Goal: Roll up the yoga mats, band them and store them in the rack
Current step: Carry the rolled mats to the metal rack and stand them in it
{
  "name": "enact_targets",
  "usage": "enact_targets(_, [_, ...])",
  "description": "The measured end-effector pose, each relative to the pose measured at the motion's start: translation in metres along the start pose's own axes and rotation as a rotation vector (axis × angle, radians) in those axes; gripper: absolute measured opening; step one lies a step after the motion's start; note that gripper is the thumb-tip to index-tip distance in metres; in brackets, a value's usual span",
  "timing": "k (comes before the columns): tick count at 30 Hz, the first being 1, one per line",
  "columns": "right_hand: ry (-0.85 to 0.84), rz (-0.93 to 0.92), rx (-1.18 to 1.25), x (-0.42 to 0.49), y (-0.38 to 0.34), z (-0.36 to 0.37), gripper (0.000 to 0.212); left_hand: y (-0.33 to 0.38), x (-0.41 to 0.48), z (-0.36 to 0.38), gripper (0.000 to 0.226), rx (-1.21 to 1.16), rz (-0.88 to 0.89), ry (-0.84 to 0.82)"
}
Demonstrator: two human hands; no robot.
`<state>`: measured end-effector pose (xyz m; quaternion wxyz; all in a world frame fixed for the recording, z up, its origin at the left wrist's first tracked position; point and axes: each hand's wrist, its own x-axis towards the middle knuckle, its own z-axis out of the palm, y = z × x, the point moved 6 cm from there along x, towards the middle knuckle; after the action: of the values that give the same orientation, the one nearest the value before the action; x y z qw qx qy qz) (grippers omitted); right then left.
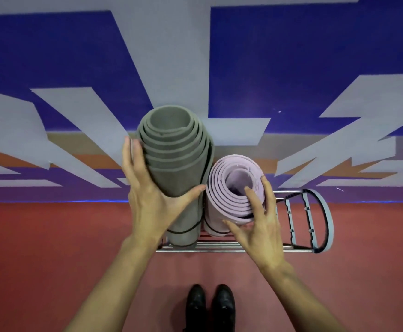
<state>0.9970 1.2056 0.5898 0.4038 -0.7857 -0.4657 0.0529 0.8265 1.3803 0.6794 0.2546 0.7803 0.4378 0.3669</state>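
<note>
While racked upright, grey yoga mat [178,178] and pink yoga mat [219,188] read as banded foam, likely light and squashy. Left hand [152,202] clasps grey's side, the surest hold; right hand [262,231] grips pink's top rim.

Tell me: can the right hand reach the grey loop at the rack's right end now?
Probably yes. The right hand holds the pink mat, and the loop on the rack lies just to its right with nothing between them. The grey mat, in the left hand, stands on the other side.
</note>
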Motion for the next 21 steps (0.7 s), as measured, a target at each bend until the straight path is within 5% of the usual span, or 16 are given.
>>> enact_targets(7, [-0.045, 0.017, -0.039, -0.001, 0.003, -0.002, 0.075, 0.05, 0.029, -0.017, 0.092, 0.241, 0.26, -0.104])
enact_targets(13, [-0.052, 0.016, -0.125, 0.001, -0.004, -0.007, 0.063, 0.072, 0.048, -0.018, 0.076, 0.478, 0.313, -0.26])
enact_targets(21, [-0.079, 0.025, -0.17, 0.002, -0.007, -0.009, 0.068, 0.069, 0.038, -0.009, 0.077, 0.467, 0.314, -0.258])
